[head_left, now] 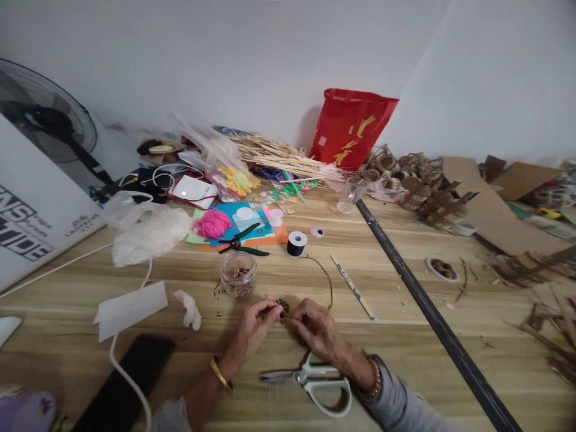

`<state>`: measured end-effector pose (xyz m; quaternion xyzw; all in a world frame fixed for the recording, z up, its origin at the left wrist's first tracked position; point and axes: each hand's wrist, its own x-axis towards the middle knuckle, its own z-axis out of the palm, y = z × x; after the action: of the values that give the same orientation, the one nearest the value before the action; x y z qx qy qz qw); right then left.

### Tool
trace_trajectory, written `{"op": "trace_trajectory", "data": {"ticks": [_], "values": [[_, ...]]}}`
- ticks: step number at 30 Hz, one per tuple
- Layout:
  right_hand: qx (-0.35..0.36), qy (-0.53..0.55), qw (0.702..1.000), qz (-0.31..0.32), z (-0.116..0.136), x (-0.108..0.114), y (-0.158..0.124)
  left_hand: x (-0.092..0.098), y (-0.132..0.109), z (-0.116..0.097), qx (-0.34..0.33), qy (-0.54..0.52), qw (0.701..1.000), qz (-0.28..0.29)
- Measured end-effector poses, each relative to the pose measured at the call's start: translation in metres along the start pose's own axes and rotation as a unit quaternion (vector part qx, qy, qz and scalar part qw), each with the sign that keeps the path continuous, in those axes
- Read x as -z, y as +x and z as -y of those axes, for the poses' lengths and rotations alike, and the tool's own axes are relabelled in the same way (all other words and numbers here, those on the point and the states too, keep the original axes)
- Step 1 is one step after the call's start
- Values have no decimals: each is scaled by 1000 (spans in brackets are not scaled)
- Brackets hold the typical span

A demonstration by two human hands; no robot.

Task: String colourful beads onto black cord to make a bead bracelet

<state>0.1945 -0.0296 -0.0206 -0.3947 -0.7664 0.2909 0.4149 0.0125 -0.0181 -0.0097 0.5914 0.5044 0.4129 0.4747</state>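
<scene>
Small dark, multicoloured beads are bunched at the fingertips of my left hand, which is pinched closed on them. Just to the right, my right hand has thumb and fingers closed on what looks like a thin cord running from the beads. Some beads under the right hand are partly hidden. A clear jar of mixed beads stands beyond my left hand. Scissors with pale handles lie below my right hand, blades pointing left. A spool of black cord stands further back, with a loose black cord curving toward me.
Black-handled pliers, pink yarn and coloured sheets lie behind the jar. A patterned paper-wrapped stick and a long dark strip are on the right. A black phone-like slab and white cable lie front left. A red bag stands by the wall.
</scene>
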Motion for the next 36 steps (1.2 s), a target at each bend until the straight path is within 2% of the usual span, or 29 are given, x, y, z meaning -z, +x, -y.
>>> {"op": "trace_trajectory", "data": {"ticks": [3,7,12,20,28,36], "values": [[-12,2,1000,-10,-4,0,0,-1,-2,1,-14,23,999,22],[19,-1,1000,-13,-5,-1,0,-2,-3,1,-34,38,998,40],[28,-7,1000,-5,-5,-1,1,-1,-2,6,-62,52,996,46],[23,-11,1000,15,0,1,4,-1,-1,7,-66,67,995,38],[-5,-30,1000,7,-2,2,3,3,1,12,-57,83,995,-28],[-72,6,997,-6,-2,2,6,1,1,16,-127,192,973,4]]}}
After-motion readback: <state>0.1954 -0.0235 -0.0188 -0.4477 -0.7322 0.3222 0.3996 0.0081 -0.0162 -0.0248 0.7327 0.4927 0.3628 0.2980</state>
